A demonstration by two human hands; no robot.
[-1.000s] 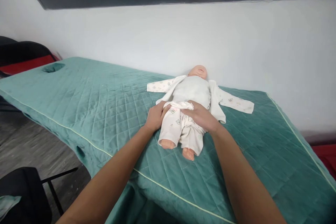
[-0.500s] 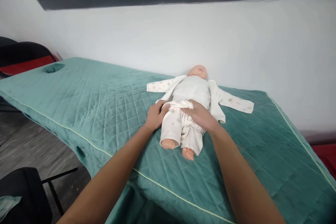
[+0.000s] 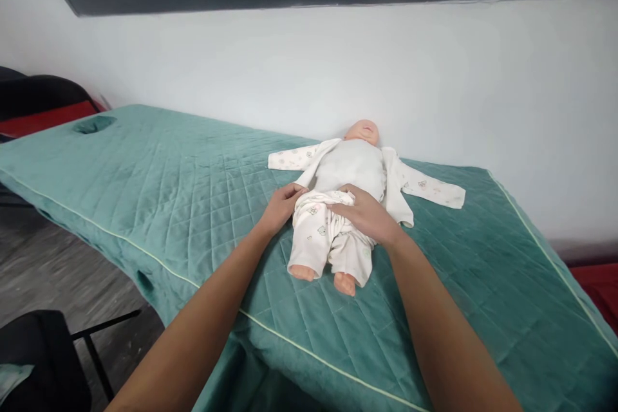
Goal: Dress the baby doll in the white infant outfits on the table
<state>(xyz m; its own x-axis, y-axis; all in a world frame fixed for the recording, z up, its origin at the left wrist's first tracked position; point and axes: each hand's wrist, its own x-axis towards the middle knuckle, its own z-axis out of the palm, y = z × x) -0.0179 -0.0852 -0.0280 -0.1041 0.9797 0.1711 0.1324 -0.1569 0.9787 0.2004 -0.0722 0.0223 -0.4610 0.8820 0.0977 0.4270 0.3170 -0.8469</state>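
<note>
A baby doll (image 3: 363,131) lies on its back, head toward the wall, feet toward me. White patterned pants (image 3: 309,238) cover its legs, and the bare feet poke out of the cuffs. A white patterned jacket (image 3: 432,192) lies spread open beneath it, sleeves out to both sides, with a plain white garment (image 3: 350,166) over the torso. My left hand (image 3: 281,206) pinches the waistband at the doll's hip on the left. Across the front of the waistband, my right hand (image 3: 364,212) grips the cloth with the thumb over it.
The doll lies on a bed with a green quilted cover (image 3: 193,180), which has a face hole (image 3: 95,124) at the far left. A white wall (image 3: 241,71) runs behind it. A black chair (image 3: 43,357) stands at the lower left, a red and black one (image 3: 48,109) beyond.
My left hand has shifted slightly left and down to the outer side of the waistband. The doll's leg on the left has moved a little left. My right hand stays at the waistband.
</note>
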